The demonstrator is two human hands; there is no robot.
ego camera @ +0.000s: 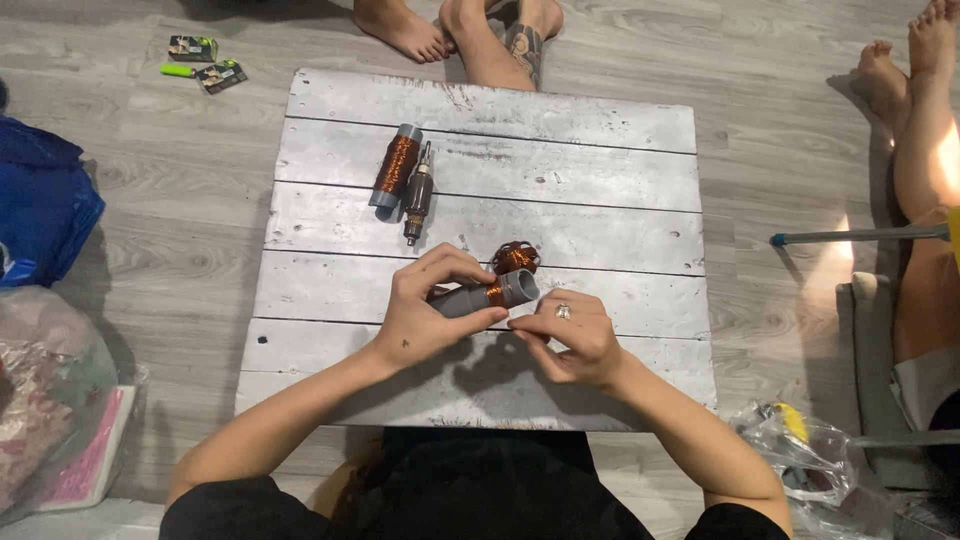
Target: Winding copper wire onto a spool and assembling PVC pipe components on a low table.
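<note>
Whitewashed plank board [560, 130] on grey floor; wound copper coil [396, 165] beside brown tool [417, 192]; green lighter [177, 70]; blue bag [40, 205]; bare feet [470, 30].

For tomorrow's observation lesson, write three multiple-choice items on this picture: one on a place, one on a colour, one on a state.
1. Where does the finished coil lie?
A. far half of the board
B. floor
C. blue bag

2. What colour is the wire on it?
A. green
B. copper
C. white

3. How is the grey tube held?
A. lying untouched
B. left hand grips it, right hand at its end
C. right hand alone

Answers: 1 A, it rests beside a small dark tool; 2 B, orange-brown windings; 3 B, both hands meet at it.
</note>
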